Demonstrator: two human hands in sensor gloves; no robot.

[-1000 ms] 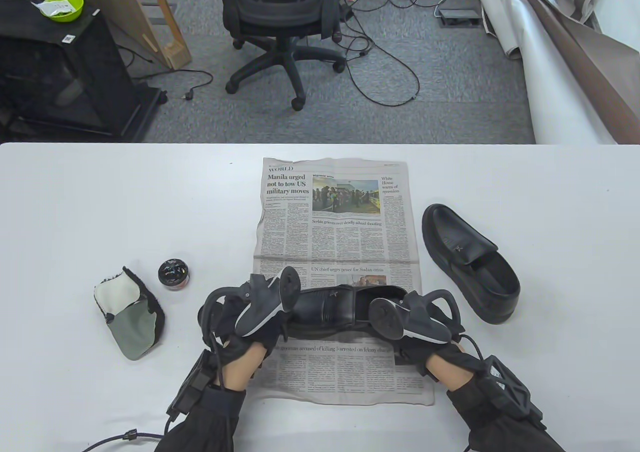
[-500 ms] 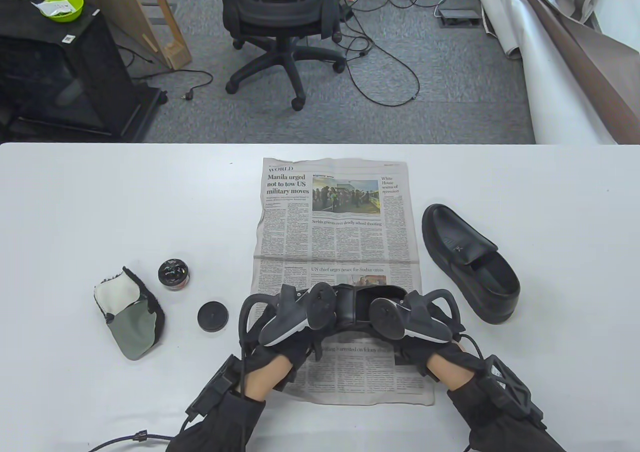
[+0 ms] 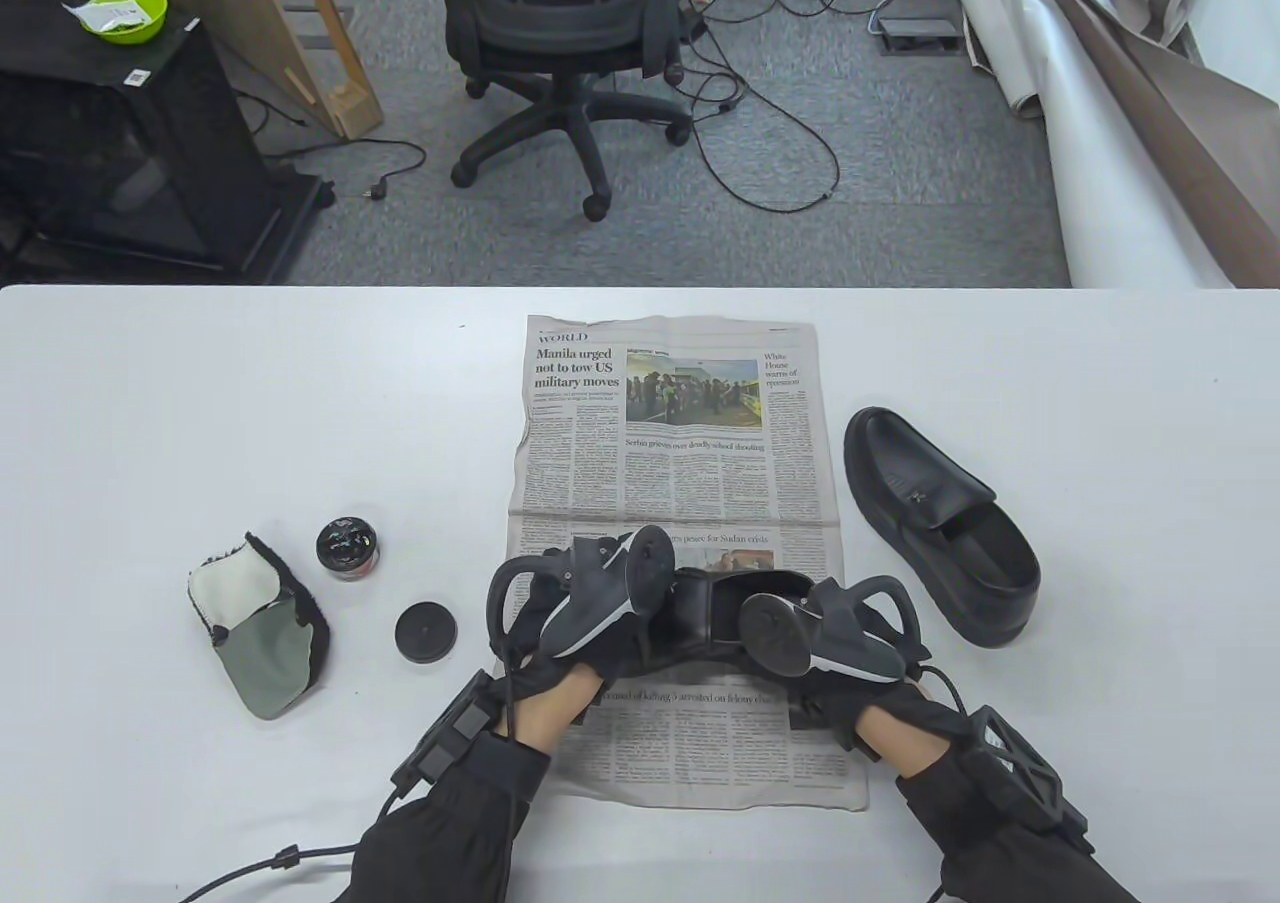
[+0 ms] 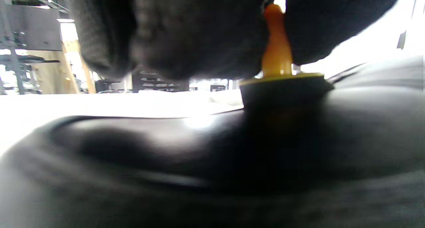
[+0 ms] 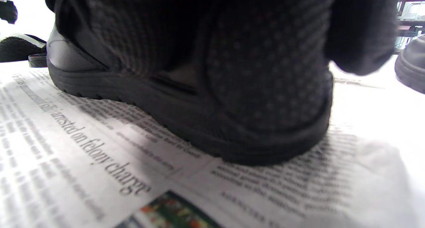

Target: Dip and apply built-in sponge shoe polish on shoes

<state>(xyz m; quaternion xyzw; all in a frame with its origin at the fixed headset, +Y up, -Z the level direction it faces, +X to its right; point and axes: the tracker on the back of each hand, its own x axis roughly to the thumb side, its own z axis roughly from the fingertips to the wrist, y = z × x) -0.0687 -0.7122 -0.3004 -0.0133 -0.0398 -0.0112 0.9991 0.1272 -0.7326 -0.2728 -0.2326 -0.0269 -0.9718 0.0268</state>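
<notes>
A black loafer [image 3: 715, 608] lies on the newspaper [image 3: 670, 443] near the table's front. My left hand [image 3: 620, 633] is over its toe. In the left wrist view its fingers [image 4: 186, 32] pinch the orange stem of a sponge applicator [image 4: 282, 85], whose black pad sits against the shoe's leather [image 4: 199, 161]. My right hand [image 3: 815, 688] grips the heel, and its gloved fingers [image 5: 265, 71] wrap the back of the shoe [image 5: 186, 121] on the newsprint [image 5: 83, 148]. The open polish jar [image 3: 347, 546] and its black lid [image 3: 426, 632] lie to the left.
A second black loafer [image 3: 940, 523] lies on the bare table right of the newspaper. A grey and white polishing mitt [image 3: 260, 633] sits at the left, beside the jar. An office chair [image 3: 560, 33] and cables are on the floor beyond the table's far edge.
My left hand moved right from beside the newspaper onto the shoe's toe, uncovering the black lid, then shifted slightly farther up the toe. The right hand and shoe stayed put.
</notes>
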